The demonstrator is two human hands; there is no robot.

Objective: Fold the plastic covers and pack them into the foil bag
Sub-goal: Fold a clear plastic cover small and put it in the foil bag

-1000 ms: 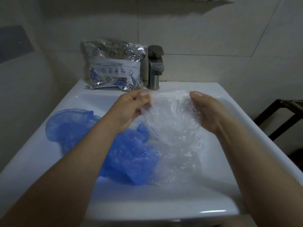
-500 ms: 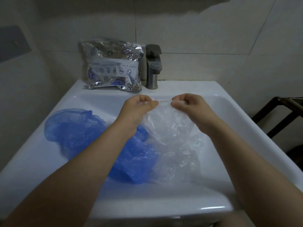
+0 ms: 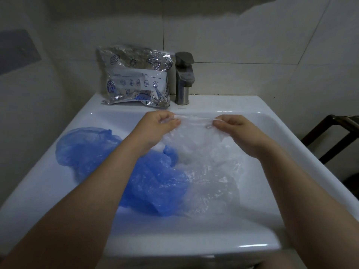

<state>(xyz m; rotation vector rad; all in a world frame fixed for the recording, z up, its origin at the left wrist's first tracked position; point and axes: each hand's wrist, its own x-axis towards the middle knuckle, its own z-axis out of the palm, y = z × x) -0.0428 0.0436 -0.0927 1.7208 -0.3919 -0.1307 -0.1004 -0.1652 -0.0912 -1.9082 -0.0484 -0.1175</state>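
From the head view, the left hand [image 3: 159,123] and the right hand [image 3: 231,126] each pinch one end of the elastic hem of a clear cover [image 3: 196,144], fingers curled round it, so the hem runs as a taut white line between them while the loose film hangs below and drapes into the sink [image 3: 272,144]. Held this way, the rim is probably being drawn straight to give a clean edge to fold along, since thin film slumps unless tensioned. Below and to the left of the left hand, passing under that forearm, lie the blue covers [image 3: 93,146], crumpled in the basin and seemingly waiting their turn; a further heap of clear film [image 3: 211,193] sits beneath the right forearm, just beside the blue. The foil bag [image 3: 136,78] leans against the wall beyond the left hand, resting on the sink's back ledge just beside the tap [image 3: 183,78], within reach yet apart from the folding; whether its mouth is open cannot be told. Against half a second ago, the hands have moved apart: then they were nearly touching with the hem bunched between them, and now the hem is stretched out. A second ago they stood higher, spread, with the film held open.
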